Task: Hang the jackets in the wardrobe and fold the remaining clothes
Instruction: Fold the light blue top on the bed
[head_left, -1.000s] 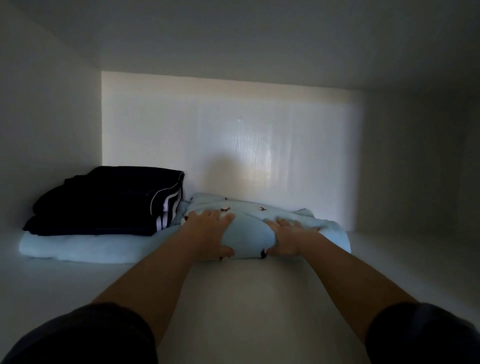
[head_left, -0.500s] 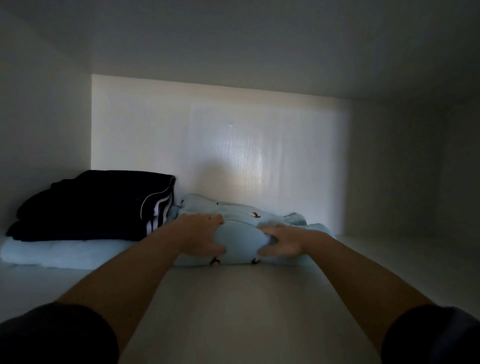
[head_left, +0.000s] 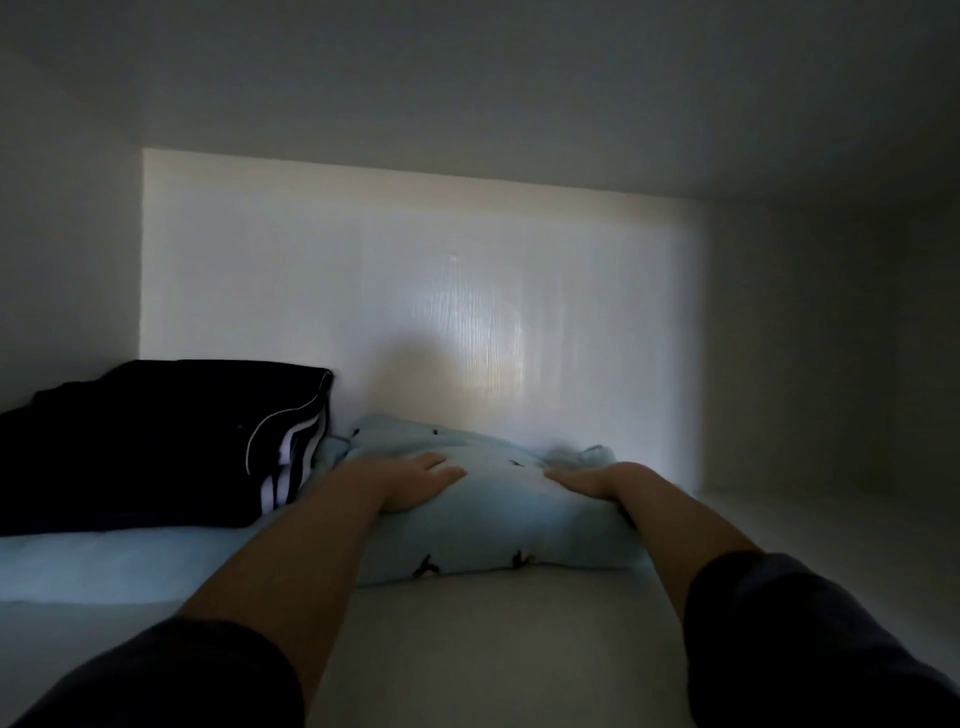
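Observation:
A folded light blue garment with small dark prints (head_left: 493, 525) lies on the white wardrobe shelf (head_left: 493, 649), close to the back wall. My left hand (head_left: 415, 480) rests flat on its top left part, fingers straight. My right hand (head_left: 592, 480) lies flat on its top right part, fingers pointing left. To the left sits a folded dark garment with white stripes (head_left: 156, 441), stacked on a pale blue folded cloth (head_left: 114, 566).
The compartment is dim, with a white back wall (head_left: 415, 312), a side wall on the left (head_left: 67, 260) and another on the right (head_left: 831, 338). Bare shelf extends to the right of the blue garment.
Both hands have gone from gripping the blue garment's front edge to lying flat on top of it. The view has come closer to the shelf.

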